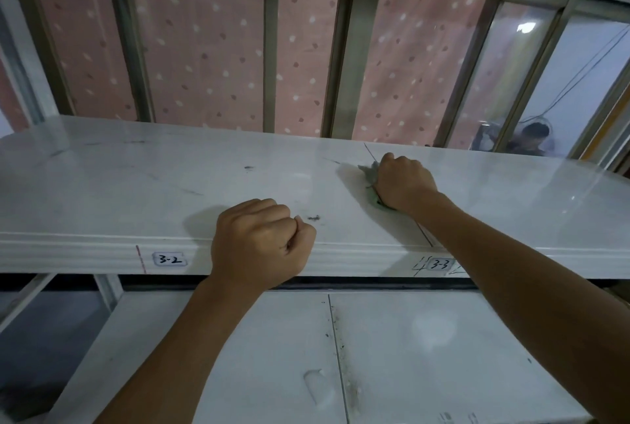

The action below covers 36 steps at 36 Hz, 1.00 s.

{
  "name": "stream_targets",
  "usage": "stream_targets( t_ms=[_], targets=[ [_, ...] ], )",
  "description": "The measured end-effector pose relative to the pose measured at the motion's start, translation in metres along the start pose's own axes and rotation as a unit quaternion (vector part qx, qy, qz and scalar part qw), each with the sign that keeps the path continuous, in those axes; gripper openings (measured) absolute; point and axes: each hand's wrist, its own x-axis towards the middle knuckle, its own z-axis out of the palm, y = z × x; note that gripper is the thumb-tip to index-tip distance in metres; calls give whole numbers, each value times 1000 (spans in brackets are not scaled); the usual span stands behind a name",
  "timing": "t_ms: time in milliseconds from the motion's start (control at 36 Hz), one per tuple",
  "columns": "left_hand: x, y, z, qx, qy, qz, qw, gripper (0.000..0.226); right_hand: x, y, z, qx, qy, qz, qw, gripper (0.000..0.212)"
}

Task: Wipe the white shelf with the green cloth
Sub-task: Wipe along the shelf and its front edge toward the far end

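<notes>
your right hand [405, 181] is curled round the green cloth [370, 174], pressing it onto the white shelf [170, 185] just behind the 3-3 label [440, 265]. your left hand [262, 239] is a closed fist holding nothing (resting on the shelf's front lip), left of that label. the shelf runs long side to side, so sweep leftward from the label toward the dark smudge [313, 218]. no containers show.
</notes>
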Motion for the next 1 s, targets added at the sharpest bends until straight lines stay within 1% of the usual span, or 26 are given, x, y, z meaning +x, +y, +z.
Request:
stream_targets(
  t_ms=[111, 194, 306, 444, 528, 611, 639, 694, 750, 806, 861, 917, 944, 1000],
  targets=[
    [0, 1, -1, 1, 0, 0, 1000, 45, 29, -6, 7, 11, -19, 10, 1000, 39],
    [-1, 1, -1, 1, -5, -5, 1000, 46, 51, -14, 12, 18, -22, -5, 1000, 39],
    [-1, 2, -1, 1, 4, -1, 1000, 46, 68, -32, 9, -13, -18, -89, 996, 34],
    [-1, 1, -2, 3, 6, -1, 1000, 46, 69, -50, 7, 19, -15, -192, 981, 26],
    [-1, 1, -2, 7, 3, -5, 1000, 46, 50, -58, 5, 48, -4, -283, 958, 17],
    [-1, 2, -1, 9, 6, -8, 1000, 46, 24, -57, 4, 100, 55, -378, 919, 6],
    [-1, 2, -1, 8, 7, -9, 1000, 45, 16, -56, 3, 122, 72, -399, 906, 7],
    [-1, 1, -2, 10, 6, -10, 1000, 46, 7, -53, 1, 165, 98, -411, 891, 16],
    [-3, 0, -2, 13, 2, -14, 1000, 47, 5, -48, 3, 200, 112, -401, 887, 17],
    [-4, -1, -2, 14, -3, -19, 1000, 48, 9, -39, 10, 222, 113, -362, 898, 13],
    [-3, -1, -2, 14, -2, -23, 1000, 48, 24, -23, 18, 206, 96, -275, 934, 13],
    [-2, 0, -2, 13, -3, -23, 1000, 47, 44, -2, 25, 146, 52, -161, 975, 18],
    [-2, 0, -1, 14, -3, -21, 1000, 47, 55, 9, 28, 116, 35, -115, 986, 20],
    [-3, 0, -2, 14, -3, -21, 1000, 47, 75, 24, 34, 83, 15, -57, 995, 24]
  ],
)
